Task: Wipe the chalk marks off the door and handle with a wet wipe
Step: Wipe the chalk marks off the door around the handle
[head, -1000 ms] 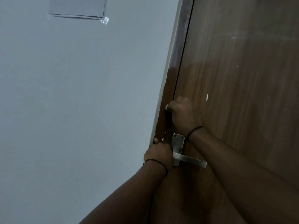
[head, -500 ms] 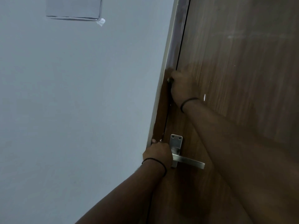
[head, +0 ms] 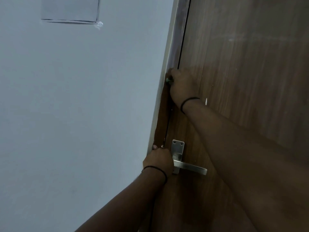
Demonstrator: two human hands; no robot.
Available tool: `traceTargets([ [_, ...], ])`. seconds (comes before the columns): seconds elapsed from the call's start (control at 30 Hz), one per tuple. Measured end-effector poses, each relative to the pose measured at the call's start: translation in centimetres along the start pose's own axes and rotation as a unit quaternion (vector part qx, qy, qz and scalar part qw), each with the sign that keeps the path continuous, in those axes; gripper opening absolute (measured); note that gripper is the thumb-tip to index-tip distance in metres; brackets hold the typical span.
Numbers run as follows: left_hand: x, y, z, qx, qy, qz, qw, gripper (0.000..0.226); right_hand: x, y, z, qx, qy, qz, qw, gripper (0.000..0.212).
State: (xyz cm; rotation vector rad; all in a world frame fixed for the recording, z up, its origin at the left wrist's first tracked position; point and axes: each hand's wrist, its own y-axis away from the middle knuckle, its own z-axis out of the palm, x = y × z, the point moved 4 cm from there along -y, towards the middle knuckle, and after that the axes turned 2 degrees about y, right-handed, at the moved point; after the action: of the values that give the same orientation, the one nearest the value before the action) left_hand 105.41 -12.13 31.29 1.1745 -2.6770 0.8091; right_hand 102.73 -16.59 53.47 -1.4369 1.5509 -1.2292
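The brown wooden door [head: 250,97] fills the right side. A small white chalk mark [head: 206,101] sits just right of my right wrist, and a faint pale streak [head: 234,39] runs higher up. My right hand [head: 181,85] presses against the door's left edge by the frame, closed on a wet wipe [head: 168,80] of which only a small pale bit shows at my fingertips. The silver lever handle [head: 190,168] and its plate [head: 178,145] are lower down. My left hand [head: 158,160] rests against the frame just left of the plate, its fingers hidden.
A pale wall [head: 75,114] fills the left side, with a taped sheet of paper [head: 70,9] near the top. The door frame [head: 167,64] runs between wall and door, with a dark gap beside it.
My right hand has slid upward along the door edge, from just above the handle plate to well above it. My left hand has stayed beside the handle.
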Motion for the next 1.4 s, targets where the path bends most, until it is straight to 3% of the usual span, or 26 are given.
traceTargets([
  [0.13,-1.0,1.1,0.6,0.076,0.057,-0.026,0.995,0.050,0.7,8.2,1.3,-0.161,0.006,-0.118,0.980,0.013],
  [0.17,-1.2,1.6,0.8,0.099,0.083,-0.020,0.991,0.051,1.8,10.7,0.8,-0.177,-0.003,-0.114,0.978,0.009],
  [0.27,-1.4,3.1,0.6,0.171,0.169,0.017,0.970,0.025,5.2,16.4,-1.0,-0.182,-0.004,-0.070,0.981,0.007],
  [0.37,-1.0,3.5,0.4,0.212,0.221,0.023,0.952,0.020,6.0,18.3,-0.9,-0.204,0.003,-0.029,0.979,0.008],
  [0.43,-0.5,3.4,0.5,0.204,0.245,0.027,0.948,0.022,5.3,18.1,-0.3,-0.220,0.002,-0.019,0.975,0.010],
  [0.57,-0.1,3.2,1.0,0.171,0.280,-0.017,0.944,0.024,4.0,17.0,0.2,-0.169,-0.056,0.015,0.984,0.019],
  [0.7,-0.3,3.5,1.5,0.140,0.357,-0.068,0.921,0.030,1.6,18.7,2.4,-0.262,-0.004,-0.097,0.960,0.019],
  [0.77,-0.7,3.7,1.7,0.120,0.397,-0.079,0.907,0.028,2.1,19.2,2.4,-0.286,-0.010,-0.091,0.954,0.017],
  [0.93,-1.5,4.0,2.2,0.114,0.423,-0.095,0.894,0.024,4.3,18.3,0.7,-0.173,-0.045,0.011,0.984,0.016],
  [1.07,-1.6,3.8,2.5,0.137,0.408,-0.087,0.898,0.023,3.7,18.9,1.5,-0.324,-0.018,-0.024,0.946,0.016],
  [1.23,-1.0,4.1,0.7,0.248,0.362,-0.054,0.897,0.016,3.5,17.8,0.2,-0.178,-0.104,0.094,0.974,0.033],
  [1.4,-0.5,3.1,-0.6,0.276,0.371,-0.010,0.887,0.021,3.7,17.6,-0.9,-0.115,-0.133,0.156,0.972,0.016],
])
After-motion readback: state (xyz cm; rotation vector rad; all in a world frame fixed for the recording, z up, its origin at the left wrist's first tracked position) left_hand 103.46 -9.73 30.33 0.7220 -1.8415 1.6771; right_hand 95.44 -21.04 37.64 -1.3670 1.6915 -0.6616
